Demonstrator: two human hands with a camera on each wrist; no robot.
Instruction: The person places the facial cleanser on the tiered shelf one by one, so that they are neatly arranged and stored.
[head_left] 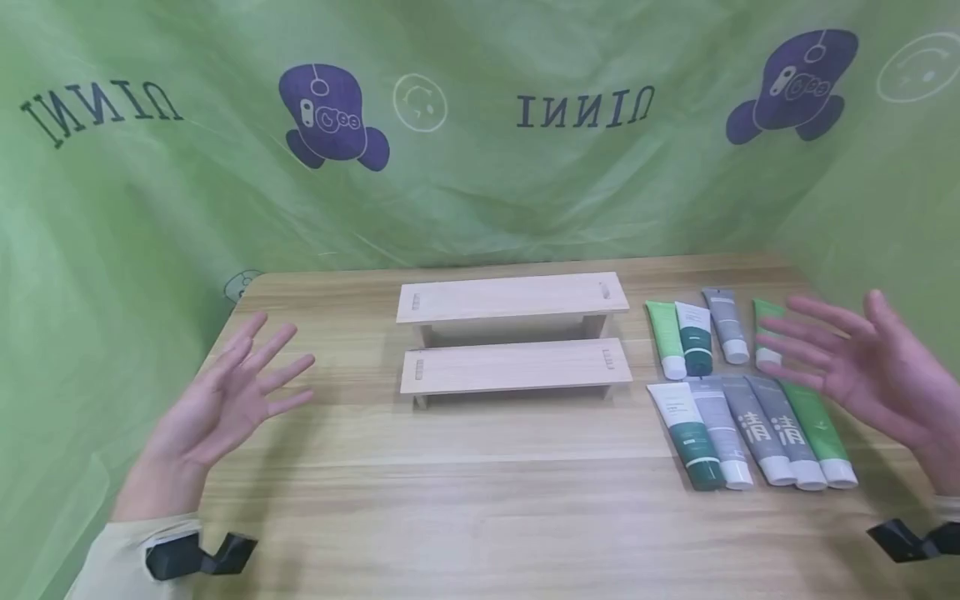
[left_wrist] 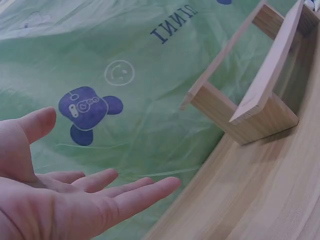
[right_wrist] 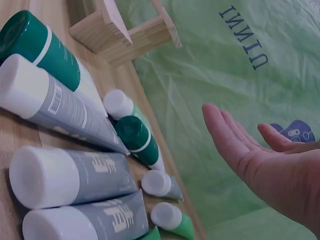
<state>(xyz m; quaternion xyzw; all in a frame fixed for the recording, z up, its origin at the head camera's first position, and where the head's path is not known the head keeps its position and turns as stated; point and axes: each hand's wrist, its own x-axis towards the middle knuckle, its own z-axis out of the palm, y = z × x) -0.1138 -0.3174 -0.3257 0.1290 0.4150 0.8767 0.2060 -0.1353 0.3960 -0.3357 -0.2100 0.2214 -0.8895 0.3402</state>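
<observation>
My left hand (head_left: pixel 228 400) hovers over the table's left side, fingers spread and palm turned inward, holding nothing. On the right my right hand (head_left: pixel 873 375) is likewise spread and bare, overlapping some tubes in the head view. Between the hands stands a two-step wooden rack, with an upper shelf (head_left: pixel 510 297) behind a lower shelf (head_left: pixel 517 367). Squeeze tubes lie in two rows right of it. The front row has a white and green tube (head_left: pixel 686 433), grey tubes (head_left: pixel 763 429) and a green tube (head_left: pixel 821 433). Behind lie a light green tube (head_left: pixel 665 337) and a small grey tube (head_left: pixel 725 325).
The wooden table (head_left: pixel 480 500) carries the rack and tubes. A green printed curtain (head_left: pixel 480 192) hangs behind the table and along both sides. Each wrist wears a black strap mount (head_left: pixel 198 557).
</observation>
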